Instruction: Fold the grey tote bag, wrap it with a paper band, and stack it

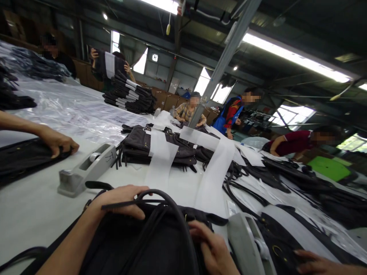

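A black bag [123, 244] with a long looped handle [174, 208] lies in front of me at the bottom of the head view. My left hand [123, 200] holds its upper edge, fingers across the top and thumb on the near side. A thin strap crosses over those fingers. At the bag's upper right, my right hand [212, 244] has its fingers curled against the fabric beside the handle; its fingertips are partly hidden. Just beyond my left hand stands a grey tape dispenser [86, 170]. Another tape dispenser [249, 240] is right of my right hand.
Stacked black bags [160, 147] with white paper strips [216, 175] lie ahead. A co-worker's hand [59, 141] touches black fabric at left; another person's hand [315, 261] is at lower right. Clear plastic sheeting [71, 109] covers the far left table. Several people work beyond a metal post [222, 57].
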`<move>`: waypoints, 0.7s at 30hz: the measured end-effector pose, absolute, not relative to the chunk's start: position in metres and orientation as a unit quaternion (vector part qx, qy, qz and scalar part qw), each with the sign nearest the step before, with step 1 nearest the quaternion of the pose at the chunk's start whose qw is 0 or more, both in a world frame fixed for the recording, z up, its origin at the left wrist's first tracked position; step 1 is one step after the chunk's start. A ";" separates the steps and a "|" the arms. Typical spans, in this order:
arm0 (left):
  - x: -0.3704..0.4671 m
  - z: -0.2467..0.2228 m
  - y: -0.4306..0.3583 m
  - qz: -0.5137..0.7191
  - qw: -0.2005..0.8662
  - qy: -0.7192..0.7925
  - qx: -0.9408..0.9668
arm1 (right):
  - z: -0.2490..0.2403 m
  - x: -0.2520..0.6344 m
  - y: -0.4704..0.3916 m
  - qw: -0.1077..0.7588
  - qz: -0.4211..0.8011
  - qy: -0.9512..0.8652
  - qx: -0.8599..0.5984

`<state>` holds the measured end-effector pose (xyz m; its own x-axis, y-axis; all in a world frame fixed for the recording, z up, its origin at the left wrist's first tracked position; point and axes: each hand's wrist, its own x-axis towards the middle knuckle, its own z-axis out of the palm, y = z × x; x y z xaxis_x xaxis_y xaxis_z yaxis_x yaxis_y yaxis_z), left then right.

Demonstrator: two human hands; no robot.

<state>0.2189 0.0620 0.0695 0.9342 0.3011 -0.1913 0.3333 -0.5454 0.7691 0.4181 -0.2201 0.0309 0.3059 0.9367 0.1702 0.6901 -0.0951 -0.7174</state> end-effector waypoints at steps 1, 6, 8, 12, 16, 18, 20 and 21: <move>0.218 0.072 0.055 -0.006 0.439 0.173 0.882 | 0.043 0.423 -0.209 0.392 0.178 -0.507 -0.746; 0.206 0.097 0.012 0.030 0.362 0.120 0.924 | 0.082 0.458 -0.131 0.314 0.184 -0.478 -0.799; 0.202 0.108 -0.008 0.032 0.334 0.089 0.938 | 0.079 0.467 -0.105 0.179 0.250 -0.508 -0.804; 0.208 0.098 -0.042 -0.018 0.301 0.076 0.951 | 0.055 0.464 -0.077 0.011 0.386 -0.492 -0.780; 0.219 0.042 -0.064 -0.025 0.346 0.094 0.933 | 0.032 0.453 -0.074 -0.107 0.471 -0.439 -0.758; 0.216 0.020 -0.070 -0.027 0.372 0.073 0.925 | 0.024 0.453 -0.078 -0.055 0.459 -0.415 -0.783; 0.207 0.015 -0.074 -0.027 0.377 0.047 0.925 | 0.020 0.457 -0.083 0.030 0.451 -0.395 -0.800; 0.201 0.019 -0.074 -0.025 0.372 0.032 0.927 | 0.021 0.459 -0.085 0.071 0.447 -0.393 -0.800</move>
<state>0.2008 -0.0742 0.0186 0.9966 0.0415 -0.0708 0.0789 -0.7213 0.6881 0.4594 -0.0848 0.0207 0.2908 0.6929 -0.6598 0.5665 -0.6804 -0.4648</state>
